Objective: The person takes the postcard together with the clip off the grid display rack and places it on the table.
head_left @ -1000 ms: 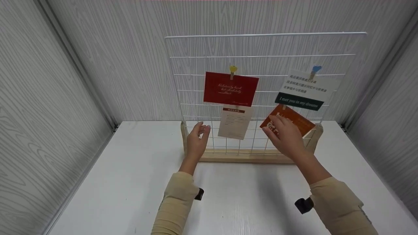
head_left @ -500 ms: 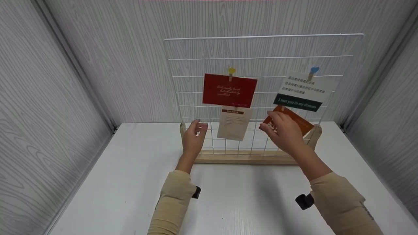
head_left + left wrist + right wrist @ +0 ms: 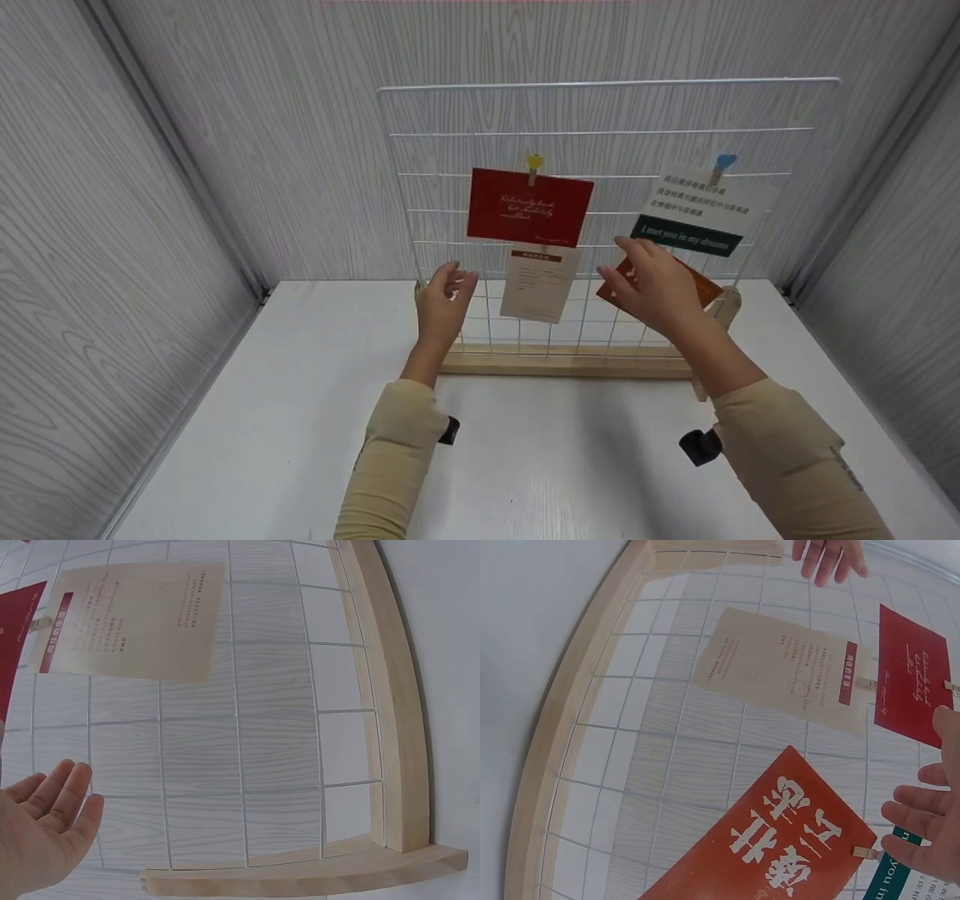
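Note:
My right hand (image 3: 660, 289), fingers loosely bent and holding nothing, is in front of the orange card (image 3: 772, 840) and covers much of it in the head view. In the right wrist view its fingertips are close to the small wooden clip (image 3: 865, 852) on that card. Above it hangs a white and green card (image 3: 697, 210) under a blue heart clip (image 3: 725, 160). My left hand (image 3: 444, 306) hovers with relaxed, empty fingers at the left of the wire grid (image 3: 600, 83). Nearest to it is a cream card (image 3: 536, 289), hanging below a red card (image 3: 529, 210) with a yellow heart clip (image 3: 534, 161).
The grid stands in a wooden base (image 3: 562, 365) on a white table (image 3: 525, 457). A grey wood-grain panel (image 3: 300, 150) rises behind it, with more panels at both sides. In the left wrist view a wooden upright (image 3: 405, 742) edges the grid.
My right hand has risen slightly, its fingertips shifting from the orange card toward the white and green card's lower edge. My left hand has moved a little left and up. The cards hang as before.

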The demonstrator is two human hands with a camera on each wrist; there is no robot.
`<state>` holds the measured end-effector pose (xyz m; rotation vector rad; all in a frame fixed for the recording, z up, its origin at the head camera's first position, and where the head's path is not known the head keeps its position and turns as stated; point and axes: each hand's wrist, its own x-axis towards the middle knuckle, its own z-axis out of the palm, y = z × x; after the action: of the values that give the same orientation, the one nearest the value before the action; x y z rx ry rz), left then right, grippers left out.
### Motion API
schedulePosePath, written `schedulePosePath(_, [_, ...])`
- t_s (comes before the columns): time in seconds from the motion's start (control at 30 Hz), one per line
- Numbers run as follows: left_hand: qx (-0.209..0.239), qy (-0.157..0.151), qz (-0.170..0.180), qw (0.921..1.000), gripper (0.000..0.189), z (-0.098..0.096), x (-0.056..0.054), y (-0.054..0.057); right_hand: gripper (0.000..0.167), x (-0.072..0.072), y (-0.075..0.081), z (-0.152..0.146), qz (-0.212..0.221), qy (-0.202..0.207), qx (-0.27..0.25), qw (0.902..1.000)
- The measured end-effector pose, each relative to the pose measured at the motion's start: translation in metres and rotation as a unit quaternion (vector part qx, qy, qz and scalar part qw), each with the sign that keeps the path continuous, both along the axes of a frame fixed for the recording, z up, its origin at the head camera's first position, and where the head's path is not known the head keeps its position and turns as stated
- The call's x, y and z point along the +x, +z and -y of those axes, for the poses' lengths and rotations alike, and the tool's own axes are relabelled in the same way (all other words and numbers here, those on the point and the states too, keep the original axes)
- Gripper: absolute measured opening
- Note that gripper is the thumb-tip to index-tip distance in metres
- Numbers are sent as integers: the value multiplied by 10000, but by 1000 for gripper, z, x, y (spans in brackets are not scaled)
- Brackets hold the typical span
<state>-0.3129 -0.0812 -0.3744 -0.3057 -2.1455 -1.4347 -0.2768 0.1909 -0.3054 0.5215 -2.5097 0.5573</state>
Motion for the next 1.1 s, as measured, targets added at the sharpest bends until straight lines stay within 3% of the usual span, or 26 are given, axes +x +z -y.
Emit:
schedulePosePath(0.57, [7,92,-314,9995,42,0,-4,16,50,-8,20,11,-134,95,60,9998])
schedulePosePath(0.93, [179,-41,-132,9997,47,0,-7,22,49,-14,37,18,-167,-99,101,9998])
schedulePosePath(1.1, [266,-75,5,9996,48,-1,-8,27,48,-17,43,24,-262,1,18,9997])
